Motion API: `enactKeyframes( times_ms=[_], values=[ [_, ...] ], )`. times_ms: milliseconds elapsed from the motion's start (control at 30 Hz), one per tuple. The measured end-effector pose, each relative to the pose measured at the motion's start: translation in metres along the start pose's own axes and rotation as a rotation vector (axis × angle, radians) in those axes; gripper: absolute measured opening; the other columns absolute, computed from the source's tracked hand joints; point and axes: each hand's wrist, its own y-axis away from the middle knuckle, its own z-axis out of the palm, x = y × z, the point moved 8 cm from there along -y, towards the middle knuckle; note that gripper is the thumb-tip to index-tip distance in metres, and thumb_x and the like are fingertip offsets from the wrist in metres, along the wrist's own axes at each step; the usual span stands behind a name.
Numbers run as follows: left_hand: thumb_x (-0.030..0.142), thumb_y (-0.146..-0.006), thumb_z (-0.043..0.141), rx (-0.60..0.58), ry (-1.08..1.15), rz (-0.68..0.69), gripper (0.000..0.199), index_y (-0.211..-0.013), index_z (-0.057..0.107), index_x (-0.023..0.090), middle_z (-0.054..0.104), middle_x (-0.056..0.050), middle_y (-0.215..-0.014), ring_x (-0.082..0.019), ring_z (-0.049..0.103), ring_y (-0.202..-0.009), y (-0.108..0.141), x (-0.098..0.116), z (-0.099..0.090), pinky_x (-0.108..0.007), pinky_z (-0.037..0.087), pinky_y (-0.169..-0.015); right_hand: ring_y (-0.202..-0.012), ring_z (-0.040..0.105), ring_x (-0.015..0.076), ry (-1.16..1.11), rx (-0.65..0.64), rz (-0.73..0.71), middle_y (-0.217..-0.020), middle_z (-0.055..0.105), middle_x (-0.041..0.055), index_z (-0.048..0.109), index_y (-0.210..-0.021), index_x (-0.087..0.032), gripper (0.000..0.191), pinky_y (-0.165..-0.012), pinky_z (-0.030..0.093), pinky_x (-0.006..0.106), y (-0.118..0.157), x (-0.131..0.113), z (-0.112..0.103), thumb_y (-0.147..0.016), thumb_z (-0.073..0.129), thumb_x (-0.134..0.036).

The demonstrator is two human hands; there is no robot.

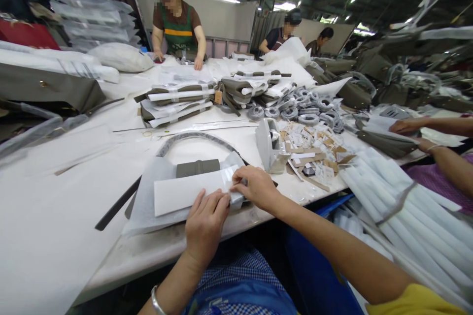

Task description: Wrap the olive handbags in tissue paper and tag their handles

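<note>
A flat white foam strip (185, 194) lies over a dark olive bag piece (197, 168) on thin white wrapping sheet (142, 214) at the table's front edge. My left hand (209, 219) rests on the strip's lower edge with its fingers stretched out. At the strip's right end, my right hand (256, 188) has thumb and fingers pinched at a shiny band of transparent tape (228, 177). What lies under the fingertips is partly hidden. A wrapped grey handle (195, 137) arches behind the bag piece, and a dark strap (116, 206) sticks out to the left.
A tape dispenser (269, 145) stands right of the work, beside a heap of tags (318, 150) and wrapped coils (310, 110). Folded bag parts (181, 96) are stacked behind. Bundled foam tubes (402, 206) lie at right, near a co-worker's hands (408, 125). Another person (181, 24) stands opposite.
</note>
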Motion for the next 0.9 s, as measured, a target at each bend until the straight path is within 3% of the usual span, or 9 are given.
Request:
enactKeyframes(
  times_ms=[167,300,467,533,600,700,767,833,900],
  values=[
    [0.017,-0.094,0.057,-0.015,-0.050,0.060,0.031,-0.124,0.061,0.023,0.071,-0.004,-0.107,-0.020,0.064,-0.097,0.002,-0.001,0.002,-0.038,0.042,-0.103,-0.084,0.061,0.0182,0.022,0.001,0.051,-0.083,0.069,-0.0010,0.064,-0.094,-0.022,0.020,-0.074,0.037,0.030,-0.002,-0.001,0.001,-0.080,0.078,-0.025],
    [0.017,-0.092,0.060,-0.090,-0.062,0.079,0.030,-0.121,0.064,0.025,0.070,-0.004,-0.107,-0.021,0.062,-0.094,0.001,0.000,0.008,-0.038,0.047,-0.094,-0.086,0.059,0.0191,0.027,0.008,0.107,-0.081,0.068,-0.0022,0.060,-0.101,-0.022,0.029,-0.073,0.035,0.029,-0.006,0.002,0.000,-0.079,0.079,-0.026],
    [0.015,-0.092,0.058,-0.095,-0.100,0.127,0.030,-0.121,0.065,0.021,0.063,-0.008,-0.132,-0.025,0.059,-0.110,0.000,0.003,0.006,-0.040,0.049,-0.097,-0.076,0.057,0.0148,-0.084,0.031,0.154,-0.079,0.064,-0.0039,0.059,-0.100,-0.023,0.026,-0.068,0.037,0.026,-0.006,0.009,0.006,-0.080,0.077,-0.025],
    [0.014,-0.091,0.058,-0.101,-0.110,0.152,0.032,-0.123,0.064,0.019,0.064,-0.006,-0.132,-0.025,0.059,-0.109,0.000,0.003,0.007,-0.041,0.051,-0.095,-0.070,0.055,0.0126,-0.148,0.073,0.109,-0.080,0.063,-0.0034,0.060,-0.094,-0.021,0.020,-0.067,0.040,0.025,-0.004,0.011,0.000,-0.081,0.074,-0.021],
    [0.014,-0.091,0.058,-0.097,-0.119,0.170,0.034,-0.125,0.062,0.018,0.066,-0.004,-0.130,-0.026,0.059,-0.107,0.000,0.003,0.007,-0.040,0.053,-0.092,-0.069,0.055,0.0124,-0.196,0.168,0.054,-0.082,0.063,-0.0015,0.061,-0.089,-0.020,0.011,-0.068,0.043,0.025,0.001,0.019,-0.021,-0.083,0.071,-0.021],
    [0.015,-0.093,0.054,-0.065,-0.122,0.201,0.034,-0.126,0.062,0.016,0.066,-0.002,-0.129,-0.026,0.060,-0.105,-0.001,0.002,0.007,-0.040,0.055,-0.091,-0.079,0.061,0.0153,-0.228,0.405,0.114,-0.090,0.067,0.0029,0.064,-0.093,-0.019,0.008,-0.078,0.048,0.027,0.014,0.053,-0.076,-0.089,0.063,-0.026],
    [0.016,-0.094,0.053,-0.038,-0.116,0.216,0.033,-0.126,0.062,0.016,0.067,-0.002,-0.128,-0.026,0.060,-0.104,-0.001,0.002,0.007,-0.039,0.055,-0.090,-0.092,0.064,0.0168,-0.298,0.476,0.331,-0.100,0.069,0.0043,0.066,-0.100,-0.020,0.013,-0.088,0.048,0.028,0.020,0.093,-0.106,-0.091,0.060,-0.028],
    [0.017,-0.095,0.051,-0.022,-0.109,0.220,0.033,-0.127,0.061,0.017,0.067,-0.002,-0.127,-0.025,0.061,-0.103,-0.001,0.001,0.006,-0.039,0.055,-0.089,-0.096,0.065,0.0173,-0.420,0.408,0.599,-0.101,0.071,0.0054,0.067,-0.099,-0.019,0.015,-0.089,0.050,0.028,0.020,0.135,-0.115,-0.092,0.060,-0.029],
    [0.018,-0.095,0.050,-0.015,-0.104,0.222,0.034,-0.127,0.061,0.018,0.068,-0.002,-0.127,-0.025,0.061,-0.102,0.000,0.001,0.006,-0.039,0.055,-0.088,-0.084,0.068,0.0173,-0.532,0.290,0.794,-0.090,0.073,0.0079,0.068,-0.088,-0.015,0.019,-0.080,0.054,0.027,0.016,0.163,-0.111,-0.093,0.060,-0.031]
  ],
)
